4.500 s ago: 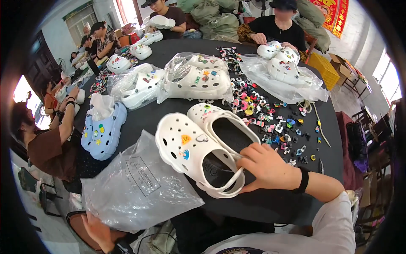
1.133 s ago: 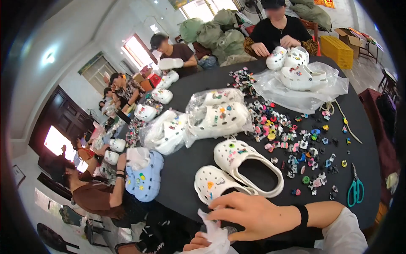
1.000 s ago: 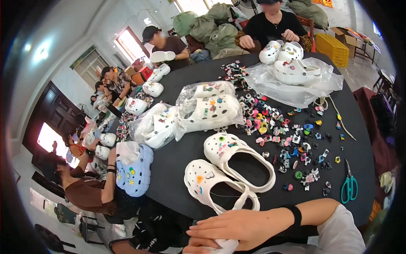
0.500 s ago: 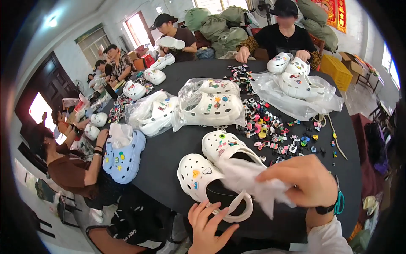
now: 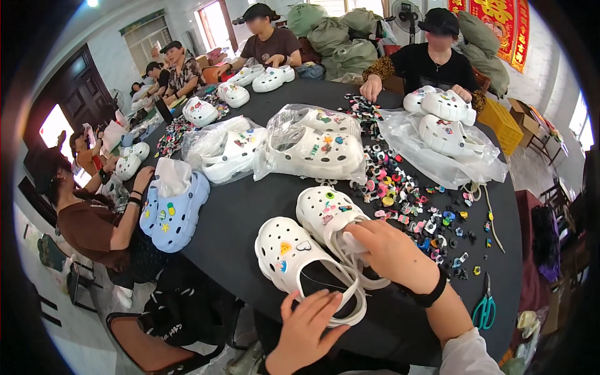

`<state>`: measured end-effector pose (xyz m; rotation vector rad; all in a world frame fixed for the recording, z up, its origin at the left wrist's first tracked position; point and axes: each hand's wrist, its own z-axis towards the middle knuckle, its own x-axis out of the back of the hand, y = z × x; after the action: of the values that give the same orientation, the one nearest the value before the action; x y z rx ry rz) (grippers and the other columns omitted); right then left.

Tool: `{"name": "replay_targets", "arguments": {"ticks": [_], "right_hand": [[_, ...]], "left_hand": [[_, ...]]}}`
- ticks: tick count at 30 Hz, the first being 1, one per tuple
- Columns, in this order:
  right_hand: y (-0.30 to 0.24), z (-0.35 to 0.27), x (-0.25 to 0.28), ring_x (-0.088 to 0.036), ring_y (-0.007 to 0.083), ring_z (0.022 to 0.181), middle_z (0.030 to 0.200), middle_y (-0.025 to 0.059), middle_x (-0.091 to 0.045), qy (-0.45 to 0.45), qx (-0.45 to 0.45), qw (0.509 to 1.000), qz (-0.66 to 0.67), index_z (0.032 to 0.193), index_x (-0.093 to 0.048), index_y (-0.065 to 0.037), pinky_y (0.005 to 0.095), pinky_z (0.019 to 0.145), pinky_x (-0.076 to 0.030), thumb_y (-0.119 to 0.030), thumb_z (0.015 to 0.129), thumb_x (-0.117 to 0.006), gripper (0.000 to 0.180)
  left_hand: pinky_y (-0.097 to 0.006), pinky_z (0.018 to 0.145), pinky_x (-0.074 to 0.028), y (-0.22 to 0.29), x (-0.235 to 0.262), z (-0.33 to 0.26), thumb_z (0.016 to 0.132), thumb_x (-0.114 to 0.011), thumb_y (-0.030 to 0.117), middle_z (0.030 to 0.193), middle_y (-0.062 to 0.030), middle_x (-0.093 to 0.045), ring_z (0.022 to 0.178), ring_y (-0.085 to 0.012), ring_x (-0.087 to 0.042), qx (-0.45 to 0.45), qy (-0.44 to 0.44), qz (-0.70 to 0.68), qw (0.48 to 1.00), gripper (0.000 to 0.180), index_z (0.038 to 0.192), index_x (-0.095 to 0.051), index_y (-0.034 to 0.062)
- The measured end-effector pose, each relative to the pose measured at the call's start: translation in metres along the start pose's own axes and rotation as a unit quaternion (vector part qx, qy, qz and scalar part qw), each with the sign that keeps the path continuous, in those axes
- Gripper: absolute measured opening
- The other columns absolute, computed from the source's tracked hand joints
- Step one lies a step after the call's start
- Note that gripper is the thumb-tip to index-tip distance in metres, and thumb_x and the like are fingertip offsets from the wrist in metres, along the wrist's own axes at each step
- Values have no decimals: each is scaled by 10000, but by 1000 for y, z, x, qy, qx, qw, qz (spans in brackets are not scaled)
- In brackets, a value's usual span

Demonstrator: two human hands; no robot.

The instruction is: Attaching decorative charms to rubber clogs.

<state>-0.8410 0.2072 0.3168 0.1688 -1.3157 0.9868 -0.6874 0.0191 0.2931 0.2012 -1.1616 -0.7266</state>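
Observation:
Two white clogs lie close together in front of me, decorated with small shoe charms: a left clog (image 5: pixel 289 250) and a right clog (image 5: pixel 324 209). My right hand (image 5: pixel 397 255) reaches into the opening of the right clog, its fingers closed on a crumpled piece of thin white wrapping (image 5: pixel 351 244). Most of that piece is hidden by the hand and the shoe, and I cannot tell whether it is paper or plastic. My left hand (image 5: pixel 306 331) rests with fingers spread at the near side of the left clog, touching its rim by the heel strap.
Loose shoe charms (image 5: pixel 390 187) are heaped to the right on the black table (image 5: pixel 231 250). Teal-handled scissors (image 5: pixel 484 306) lie near its right edge. Bagged white clogs (image 5: pixel 319 147) stand beyond, blue clogs (image 5: pixel 172 215) at left. Co-workers sit around the table.
My right hand has moved left with the white wrapping and pushed it into the right clog. My left hand stays by the left clog. A far co-worker has put down a white clog.

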Motion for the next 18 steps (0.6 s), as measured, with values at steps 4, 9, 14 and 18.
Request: {"name": "replay_targets", "arguments": {"ticks": [4, 9, 14, 18], "right_hand": [[-20, -9, 40, -537, 388, 1172, 1260, 183, -563, 13, 33, 999, -36, 1209, -599, -88, 431, 975, -466, -114, 743, -745, 489], [-20, -27, 70, -585, 316, 1103, 1249, 148, -586, 22, 63, 994, -87, 1250, -573, -89, 392, 915, -496, -219, 755, -767, 547], [-3, -15, 23, -623, 300, 1004, 1078, 148, -648, -179, 47, 981, -58, 1028, -657, -33, 400, 880, -512, -167, 821, -671, 246], [12, -12, -8, -625, 304, 957, 996, 147, -653, -170, 66, 983, -1, 908, -648, -4, 395, 863, -517, -151, 830, -633, 167]], "left_hand": [[-449, 964, -422, -25, 36, 16, 716, -776, 80, 1202, -112, -637, 1122, -302, -584, -18, 26, -38, 999, 423, 1124, -669, 54], [-445, 990, -409, -35, 72, 68, 726, -776, 95, 1259, -117, -603, 1155, -320, -559, -118, -39, 94, 988, 532, 1227, -599, 58], [-461, 1086, -329, -29, 70, 114, 732, -778, 127, 1431, -118, -471, 1303, -305, -454, -153, -205, 122, 959, 690, 1358, -491, 75], [-472, 1116, -298, -43, 49, 131, 728, -774, 162, 1451, -65, -461, 1345, -251, -421, -233, -314, 234, 890, 706, 1370, -489, 90]]}}
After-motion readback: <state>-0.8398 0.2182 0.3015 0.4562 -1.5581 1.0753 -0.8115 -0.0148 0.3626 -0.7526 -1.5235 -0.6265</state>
